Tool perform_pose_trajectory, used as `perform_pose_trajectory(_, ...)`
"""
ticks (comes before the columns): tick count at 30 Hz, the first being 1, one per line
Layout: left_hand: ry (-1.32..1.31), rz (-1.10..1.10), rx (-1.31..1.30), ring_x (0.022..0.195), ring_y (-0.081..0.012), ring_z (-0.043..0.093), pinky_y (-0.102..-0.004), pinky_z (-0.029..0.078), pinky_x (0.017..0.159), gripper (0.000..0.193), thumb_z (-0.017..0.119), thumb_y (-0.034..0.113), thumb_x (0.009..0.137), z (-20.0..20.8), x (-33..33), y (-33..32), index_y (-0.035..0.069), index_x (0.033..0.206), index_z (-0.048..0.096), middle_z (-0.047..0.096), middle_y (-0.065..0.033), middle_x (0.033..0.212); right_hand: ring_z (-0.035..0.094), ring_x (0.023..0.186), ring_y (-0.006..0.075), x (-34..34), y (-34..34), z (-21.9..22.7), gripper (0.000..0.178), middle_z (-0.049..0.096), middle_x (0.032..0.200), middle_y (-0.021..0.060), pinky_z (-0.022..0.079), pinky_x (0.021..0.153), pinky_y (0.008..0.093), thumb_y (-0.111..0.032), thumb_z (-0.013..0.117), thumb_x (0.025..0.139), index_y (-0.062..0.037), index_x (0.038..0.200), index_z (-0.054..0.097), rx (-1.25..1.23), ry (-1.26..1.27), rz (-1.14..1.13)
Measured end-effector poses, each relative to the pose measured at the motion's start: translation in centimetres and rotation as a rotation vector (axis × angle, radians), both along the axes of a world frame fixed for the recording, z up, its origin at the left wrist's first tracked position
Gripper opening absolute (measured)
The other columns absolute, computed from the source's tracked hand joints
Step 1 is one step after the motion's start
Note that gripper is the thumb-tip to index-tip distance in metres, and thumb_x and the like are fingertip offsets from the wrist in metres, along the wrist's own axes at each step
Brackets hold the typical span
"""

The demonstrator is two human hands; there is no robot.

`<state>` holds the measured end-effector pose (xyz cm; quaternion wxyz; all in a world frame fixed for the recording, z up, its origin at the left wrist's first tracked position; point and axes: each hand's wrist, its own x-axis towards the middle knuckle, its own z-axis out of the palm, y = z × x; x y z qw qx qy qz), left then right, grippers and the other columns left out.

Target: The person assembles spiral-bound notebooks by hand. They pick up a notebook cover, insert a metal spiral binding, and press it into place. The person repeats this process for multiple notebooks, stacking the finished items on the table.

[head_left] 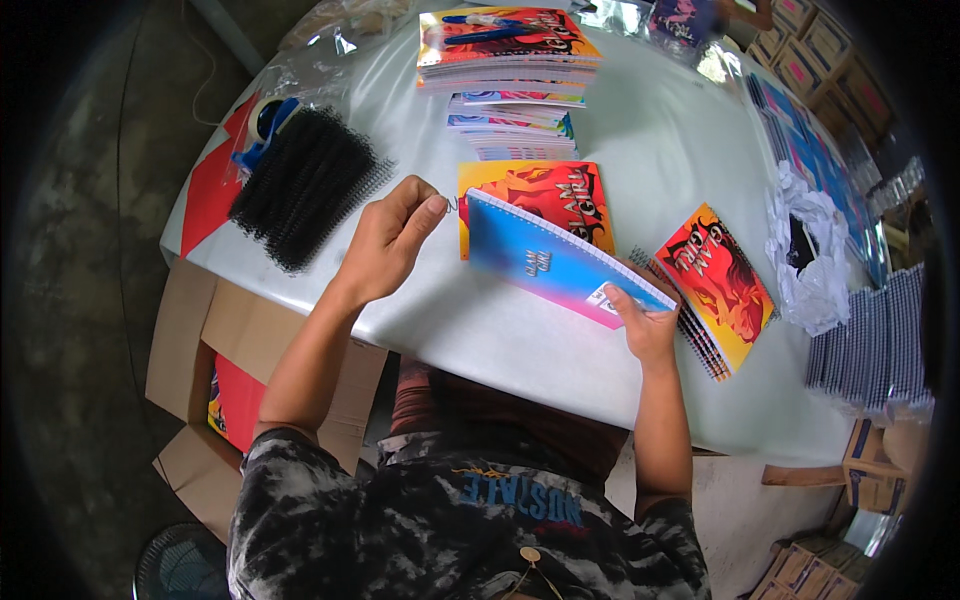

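Observation:
My right hand [648,325] grips one corner of a notebook [540,262] with a blue and pink cover, tilted above the table. A row of punched holes runs along its upper edge. My left hand [392,240] is closed in a pinch on a thin black spiral binding wire [452,205], whose loose end shows between my fingers and the notebook's left corner. Behind the held notebook lies a red and yellow cover [585,185], partly hidden. To the right, a small stack of spiral-bound notebooks [715,285] with the same red and yellow design rests beside my right hand.
Black spiral wires [310,185] lie piled at the left, by a blue tape dispenser [265,140]. Stacked unbound books [505,70] with pens on top stand at the back. A crumpled plastic bag [810,260] and bound notebooks [870,340] are right. An open carton [240,310] sits below left.

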<state>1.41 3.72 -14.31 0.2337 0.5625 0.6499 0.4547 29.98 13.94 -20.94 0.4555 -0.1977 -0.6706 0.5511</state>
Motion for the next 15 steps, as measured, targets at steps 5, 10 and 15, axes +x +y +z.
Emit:
perform_pose_trajectory(5, 0.107, -0.044, 0.034, 0.057, -0.0047, 0.03, -0.021, 0.027, 0.05, 0.04, 0.043, 0.036, 0.097, 0.2, 0.4, 0.9, 0.001, 0.08, 0.051, 0.039, 0.0028, 0.064, 0.06, 0.084, 0.0094, 0.0, 0.0, 0.1, 0.027, 0.066, 0.099, 0.0094, 0.047, 0.076, 0.0231, 0.002, 0.061, 0.083, 0.0033, 0.11, 0.061, 0.038, 0.014, 0.026)
perform_pose_trajectory(10, -0.226, -0.126, -0.213, 0.044, -0.0033, 0.026, -0.0201, 0.022, 0.041, 0.05, 0.036, 0.041, 0.098, 1.5, -0.1, 1.3, 0.002, 0.069, 0.05, 0.029, 0.0063, 0.049, 0.06, 0.089, 0.0126, -0.1, 0.0, 0.8, 0.027, 0.066, 0.1, 0.0123, 0.047, 0.081, 0.0254, 0.003, 0.06, 0.082, 0.0069, 0.109, 0.059, 0.08, -0.031, 0.042)
perform_pose_trajectory(15, -0.411, -0.112, -0.413, 0.04, -0.0049, 0.023, -0.0225, 0.019, 0.038, 0.052, 0.038, 0.044, 0.097, 2.3, -0.5, 1.2, 0.005, 0.064, 0.049, 0.03, 0.0045, 0.046, 0.062, 0.097, 0.0196, -0.2, 0.0, 0.5, 0.027, 0.064, 0.108, 0.0151, 0.049, 0.082, 0.0279, 0.006, 0.056, 0.083, 0.0044, 0.11, 0.06, 0.123, 0.0, 0.095)
